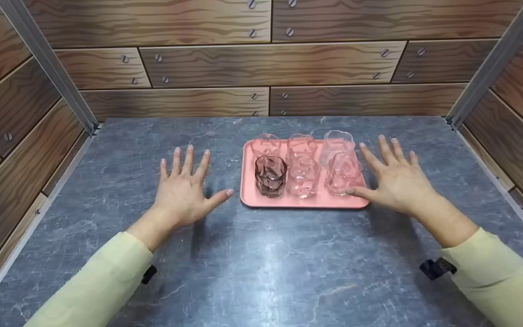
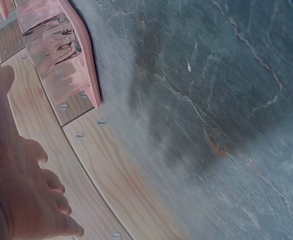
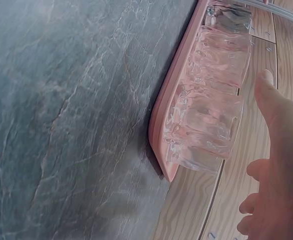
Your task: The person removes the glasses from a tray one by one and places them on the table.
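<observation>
I've got the left hand spread wide over the tabletop, and here's the right hand, fanned just as wide beside the pink tray! On it stand five clear glasses, plus one dark glass, front left.

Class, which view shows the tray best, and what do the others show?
The head view: it shows the tray from above, with nearly its whole outline. Both wrist views show only part of it, cut off at the picture's top.
</observation>
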A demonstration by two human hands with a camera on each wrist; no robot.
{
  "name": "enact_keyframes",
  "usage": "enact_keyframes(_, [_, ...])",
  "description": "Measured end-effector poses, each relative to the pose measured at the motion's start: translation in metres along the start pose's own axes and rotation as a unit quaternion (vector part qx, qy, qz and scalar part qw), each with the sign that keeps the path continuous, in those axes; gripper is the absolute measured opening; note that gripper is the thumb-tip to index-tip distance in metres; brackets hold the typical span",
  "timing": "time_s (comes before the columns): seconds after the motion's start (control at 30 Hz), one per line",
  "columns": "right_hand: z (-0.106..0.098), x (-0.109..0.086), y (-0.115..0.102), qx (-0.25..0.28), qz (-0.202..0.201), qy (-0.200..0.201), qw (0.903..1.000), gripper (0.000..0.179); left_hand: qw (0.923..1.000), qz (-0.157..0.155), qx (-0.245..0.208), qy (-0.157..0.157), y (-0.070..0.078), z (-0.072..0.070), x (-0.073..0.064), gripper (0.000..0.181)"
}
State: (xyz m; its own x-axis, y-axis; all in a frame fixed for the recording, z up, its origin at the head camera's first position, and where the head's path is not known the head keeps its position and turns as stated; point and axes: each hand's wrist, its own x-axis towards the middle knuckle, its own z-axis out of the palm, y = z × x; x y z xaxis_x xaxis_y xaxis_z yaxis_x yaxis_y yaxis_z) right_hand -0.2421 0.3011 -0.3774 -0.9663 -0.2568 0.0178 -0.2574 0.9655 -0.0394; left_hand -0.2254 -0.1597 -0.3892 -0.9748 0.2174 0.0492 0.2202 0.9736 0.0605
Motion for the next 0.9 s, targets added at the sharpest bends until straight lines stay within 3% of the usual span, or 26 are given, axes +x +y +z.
enact_keyframes(0.23, [0.003, -0.001, 0.005, 0.008, 0.002, -0.002, 1.0000, 0.117, 1.0000, 0.007, -0.004, 0.000, 0.004, 0.002, 0.001, 0.114])
enact_keyframes(0.47, [0.013, -0.001, 0.014, 0.051, 0.006, -0.020, 0.9985, 0.119, 0.9997, 0.014, -0.014, -0.014, 0.013, 0.008, 0.007, 0.110])
enact_keyframes(0.73, [0.028, 0.002, 0.027, 0.098, -0.014, -0.028, 0.9946, 0.120, 0.9964, 0.040, -0.071, -0.023, 0.025, 0.018, 0.022, 0.111])
enact_keyframes(0.9, [0.037, 0.006, 0.035, 0.157, -0.037, -0.032, 0.9864, 0.117, 0.9925, 0.062, -0.104, -0.021, 0.028, 0.028, 0.035, 0.113])
